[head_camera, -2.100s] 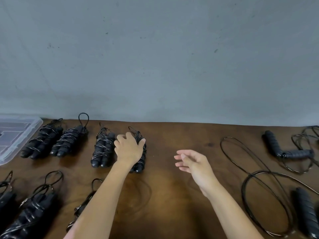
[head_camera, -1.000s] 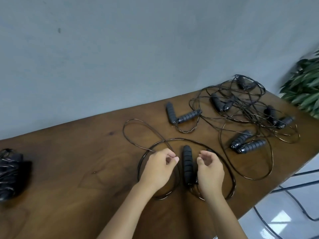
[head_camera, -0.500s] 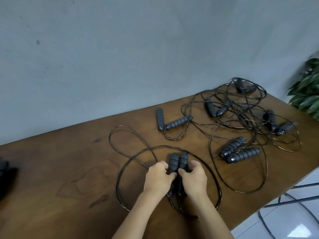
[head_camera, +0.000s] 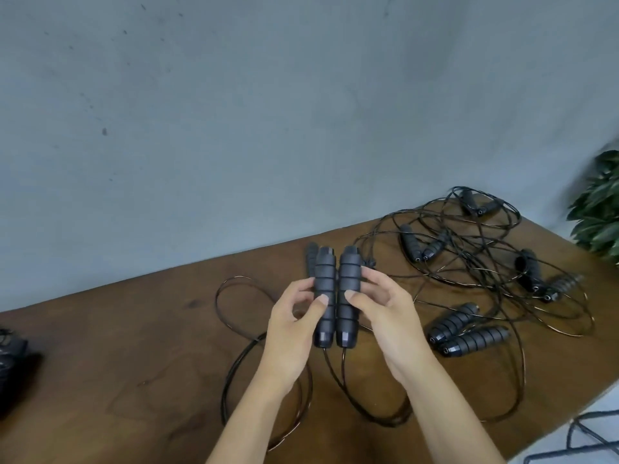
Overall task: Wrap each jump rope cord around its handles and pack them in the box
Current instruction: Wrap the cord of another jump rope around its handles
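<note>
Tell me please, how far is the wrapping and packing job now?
Done: one wrapped bundle lies at the table's left edge. In hand: left hand and right hand hold two handles side by side, cord hanging unwound. Left: the loose ropes tangled at right. No box in view.

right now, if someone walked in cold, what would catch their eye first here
First, the pair of black ribbed handles held side by side, upright, above the wooden table: the left hand holds one and the right hand the other, with their cord trailing down in loops. Next, the tangle of unwrapped jump ropes sprawled over the table's far right end, near a green plant at the frame's right edge.
</note>
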`<state>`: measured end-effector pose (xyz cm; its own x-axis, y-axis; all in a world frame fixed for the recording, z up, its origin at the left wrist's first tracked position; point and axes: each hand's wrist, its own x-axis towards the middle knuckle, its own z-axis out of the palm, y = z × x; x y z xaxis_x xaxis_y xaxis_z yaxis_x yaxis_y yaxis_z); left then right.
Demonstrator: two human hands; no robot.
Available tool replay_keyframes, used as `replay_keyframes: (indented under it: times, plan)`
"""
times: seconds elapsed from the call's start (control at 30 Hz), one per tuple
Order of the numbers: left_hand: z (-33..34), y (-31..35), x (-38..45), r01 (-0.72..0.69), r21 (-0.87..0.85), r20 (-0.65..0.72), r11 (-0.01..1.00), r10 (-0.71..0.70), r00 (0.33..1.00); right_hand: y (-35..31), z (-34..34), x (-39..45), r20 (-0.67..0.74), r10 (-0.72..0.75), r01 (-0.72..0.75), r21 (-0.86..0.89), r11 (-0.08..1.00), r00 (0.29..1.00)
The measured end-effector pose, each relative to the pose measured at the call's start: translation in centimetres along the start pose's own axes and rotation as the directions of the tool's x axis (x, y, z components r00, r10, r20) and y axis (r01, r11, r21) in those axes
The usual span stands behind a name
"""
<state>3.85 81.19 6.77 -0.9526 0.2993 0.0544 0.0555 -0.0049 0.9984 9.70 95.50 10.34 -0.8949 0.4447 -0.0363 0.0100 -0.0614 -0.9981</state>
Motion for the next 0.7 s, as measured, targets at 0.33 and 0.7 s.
replay_keyframes:
  times: [0.33, 0.7]
  plan:
    - [-1.6, 3.7, -0.4, -0.113, -0.063, -0.059, 0.992, 0.109, 0.992, -3.2, 1.7, -0.5, 0.09, -0.085, 0.082, 0.039, 0.996, 0.992]
    - [-1.9, 5.9, -1.9, 0.138, -0.611, 0.131, 0.779, -0.073, 0.989, -4.8, 3.6, -1.1, 0.182, -0.163, 0.154, 0.062, 0.986, 0.97]
